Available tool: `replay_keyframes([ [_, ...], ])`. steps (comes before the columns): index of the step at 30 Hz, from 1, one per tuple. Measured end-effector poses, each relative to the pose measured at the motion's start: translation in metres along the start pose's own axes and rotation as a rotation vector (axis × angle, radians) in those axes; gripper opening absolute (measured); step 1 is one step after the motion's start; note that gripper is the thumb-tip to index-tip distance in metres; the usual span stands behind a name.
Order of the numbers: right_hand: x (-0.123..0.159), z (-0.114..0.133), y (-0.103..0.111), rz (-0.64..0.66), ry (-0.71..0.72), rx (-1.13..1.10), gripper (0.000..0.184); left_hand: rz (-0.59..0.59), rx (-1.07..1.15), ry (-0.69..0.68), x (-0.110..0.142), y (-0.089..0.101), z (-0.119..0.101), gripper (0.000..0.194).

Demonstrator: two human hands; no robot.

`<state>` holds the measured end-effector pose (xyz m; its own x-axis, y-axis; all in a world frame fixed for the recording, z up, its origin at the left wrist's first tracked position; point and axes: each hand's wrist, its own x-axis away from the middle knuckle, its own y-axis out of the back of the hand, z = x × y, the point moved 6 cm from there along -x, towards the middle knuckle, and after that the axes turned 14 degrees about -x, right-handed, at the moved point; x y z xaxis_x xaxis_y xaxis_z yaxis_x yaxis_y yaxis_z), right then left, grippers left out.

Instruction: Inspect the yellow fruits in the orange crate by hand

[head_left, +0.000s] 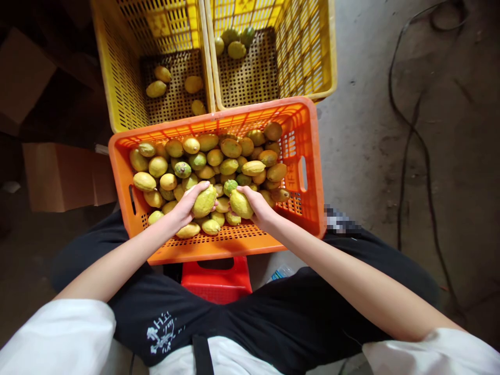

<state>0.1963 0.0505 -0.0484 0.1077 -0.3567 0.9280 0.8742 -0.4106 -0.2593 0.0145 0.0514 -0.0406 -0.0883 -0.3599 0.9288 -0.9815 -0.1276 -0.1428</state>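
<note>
My left hand point(190, 204) is closed around a yellow-green lemon point(204, 201), thumb on its top. Beside it my right hand point(255, 204) grips another lemon point(241, 203) of similar colour, its narrow end turned up and to the left. Both hands hover over an orange plastic crate point(316, 172), which holds many yellow and greenish lemons point(253, 167). A greener lemon point(230, 187) shows just above the right hand's fruit. The undersides of both held lemons are hidden.
Behind the orange crate stand two yellow crates, a left one point(107, 88) and a right one point(332, 47), each with several lemons on its floor. A red stool point(216, 284) is between my legs. Cardboard boxes point(66, 177) sit at left; a black cable point(425, 151) crosses the floor at right.
</note>
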Motion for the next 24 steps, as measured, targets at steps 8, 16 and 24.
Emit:
replay_keyframes([
  [8, 0.001, 0.000, -0.001, 0.018, -0.026, -0.034, 0.016, -0.071, 0.050, 0.012, 0.000, 0.001, -0.001, 0.022],
  [16, 0.003, 0.002, -0.002, 0.106, 0.027, -0.042, 0.030, -0.035, 0.134, 0.068, -0.002, -0.002, 0.000, 0.038],
  [24, -0.017, -0.004, 0.008, 0.169, 0.127, 0.025, 0.039, 0.008, 0.097, 0.115, -0.001, -0.002, 0.001, 0.047],
])
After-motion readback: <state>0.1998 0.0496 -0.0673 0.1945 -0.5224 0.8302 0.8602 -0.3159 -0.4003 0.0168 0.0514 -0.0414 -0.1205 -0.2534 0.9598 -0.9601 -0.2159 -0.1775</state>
